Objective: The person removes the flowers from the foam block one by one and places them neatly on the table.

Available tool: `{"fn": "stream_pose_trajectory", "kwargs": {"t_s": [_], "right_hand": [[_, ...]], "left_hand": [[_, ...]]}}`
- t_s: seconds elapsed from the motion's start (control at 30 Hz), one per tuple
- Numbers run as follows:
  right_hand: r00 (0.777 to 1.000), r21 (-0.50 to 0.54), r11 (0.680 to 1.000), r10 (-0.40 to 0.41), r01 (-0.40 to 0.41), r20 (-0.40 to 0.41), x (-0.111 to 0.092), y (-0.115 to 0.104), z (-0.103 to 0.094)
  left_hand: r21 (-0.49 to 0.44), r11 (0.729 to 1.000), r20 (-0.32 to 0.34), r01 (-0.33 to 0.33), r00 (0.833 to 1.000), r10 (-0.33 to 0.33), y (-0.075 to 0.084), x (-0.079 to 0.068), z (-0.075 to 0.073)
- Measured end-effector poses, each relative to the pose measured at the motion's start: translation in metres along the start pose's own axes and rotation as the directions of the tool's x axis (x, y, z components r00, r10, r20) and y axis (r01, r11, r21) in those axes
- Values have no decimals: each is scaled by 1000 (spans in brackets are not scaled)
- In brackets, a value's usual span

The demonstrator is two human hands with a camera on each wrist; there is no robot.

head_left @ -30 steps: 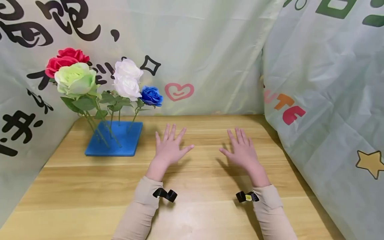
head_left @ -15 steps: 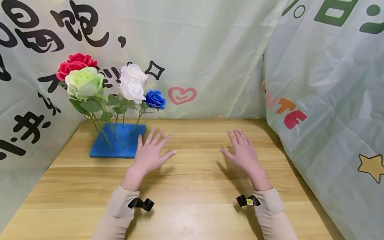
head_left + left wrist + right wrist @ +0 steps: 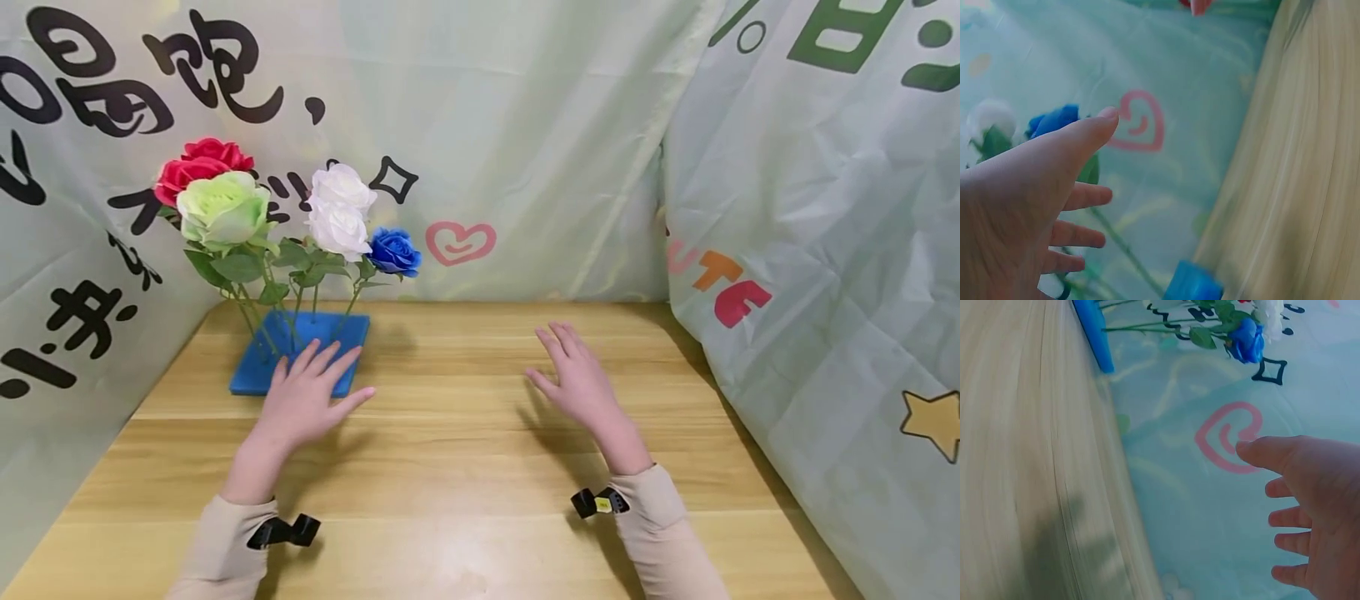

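Artificial roses stand in a blue base (image 3: 247, 379) at the left of the table: red roses (image 3: 213, 154) at the back, a light green rose (image 3: 223, 210) in front, white roses (image 3: 339, 229) to the right and a blue rose (image 3: 395, 252) at the far right. My left hand (image 3: 300, 404), fingers spread and holding nothing, hovers in front of the base and covers part of its near edge. Over the right half of the table, my right hand (image 3: 577, 383) hangs with extended fingers, also holding nothing. Both wrist views show separated fingers.
The wooden table (image 3: 450, 467) reaches back to a pale printed curtain (image 3: 525, 167) with a pink heart on it. Another curtain (image 3: 810, 275) hangs along the right side. A small black camera sits on each wrist.
My left hand has moved left, from the middle of the table to the front of the blue base. The right hand has shifted slightly left, and the head view has turned a little.
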State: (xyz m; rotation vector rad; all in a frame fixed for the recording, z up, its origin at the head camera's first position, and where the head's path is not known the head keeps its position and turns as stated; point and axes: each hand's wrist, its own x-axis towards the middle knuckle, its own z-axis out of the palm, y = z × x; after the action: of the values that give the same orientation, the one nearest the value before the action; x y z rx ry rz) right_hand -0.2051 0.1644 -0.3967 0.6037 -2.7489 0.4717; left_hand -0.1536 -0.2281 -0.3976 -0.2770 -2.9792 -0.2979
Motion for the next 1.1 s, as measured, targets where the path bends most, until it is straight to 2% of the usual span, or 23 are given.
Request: {"fn": "stream_pose_trajectory", "kwargs": {"t_s": [0.13, 0.37, 0.57, 0.73, 0.83, 0.93, 1.1], "right_hand": [[995, 15, 998, -66, 67, -70, 4, -10, 5], [988, 47, 991, -118, 123, -103, 11, -31, 13], [979, 60, 982, -170, 177, -114, 18, -49, 19], [973, 64, 977, -194, 203, -124, 24, -62, 25], [966, 69, 972, -214, 226, -147, 27, -70, 29], [956, 75, 965, -235, 251, -176, 29, -78, 33], [942, 87, 952, -272, 293, -197, 33, -91, 42]], "left_hand": [[30, 998, 1, 55, 998, -55, -23, -9, -4], [42, 991, -33, 126, 992, -124, -63, -21, -12], [34, 974, -31, 226, 974, -225, -98, -27, -16], [10, 959, -18, 284, 959, -284, -128, -28, -11], [-27, 956, 12, 291, 957, -291, -143, -27, -5], [-79, 952, 84, 297, 953, -290, -156, -26, 2], [-135, 934, 231, 330, 927, -295, -173, -27, 13]]}}
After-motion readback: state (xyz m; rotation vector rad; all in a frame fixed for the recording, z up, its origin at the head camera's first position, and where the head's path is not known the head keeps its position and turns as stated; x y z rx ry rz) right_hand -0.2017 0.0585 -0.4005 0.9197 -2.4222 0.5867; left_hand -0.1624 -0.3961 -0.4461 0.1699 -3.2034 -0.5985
